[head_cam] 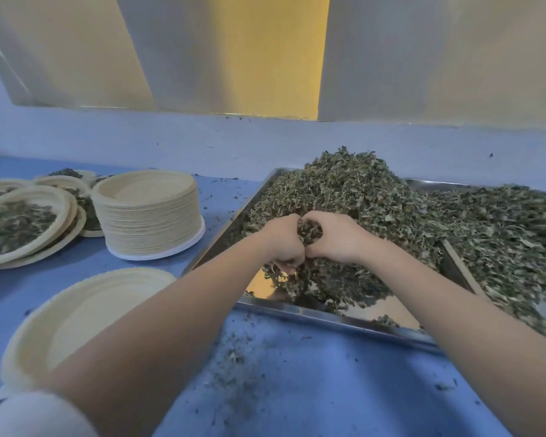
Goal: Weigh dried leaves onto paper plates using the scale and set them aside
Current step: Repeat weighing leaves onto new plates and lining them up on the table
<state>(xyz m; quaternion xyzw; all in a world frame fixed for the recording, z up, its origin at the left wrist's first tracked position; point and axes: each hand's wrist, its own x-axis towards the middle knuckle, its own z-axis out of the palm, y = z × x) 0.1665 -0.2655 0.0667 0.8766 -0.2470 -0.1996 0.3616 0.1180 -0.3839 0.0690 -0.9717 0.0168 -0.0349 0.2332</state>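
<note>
In the head view, a clump of dried leaves (423, 212) is gathered from the metal tray (312, 313) by the left hand (284, 238) and right hand (334, 238), fingers curled around it, likely for the empty plate (85, 310) waiting nearby.

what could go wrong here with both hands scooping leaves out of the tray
1. Both hands, left hand and right hand, grip one clump of dried leaves; carrying it across to the empty plate would likely shed bits onto the blue table, already littered with crumbs.
2. The left forearm hangs over that plate and could knock it.
3. The heap rises above the metal tray rim; digging may spill it.
</note>
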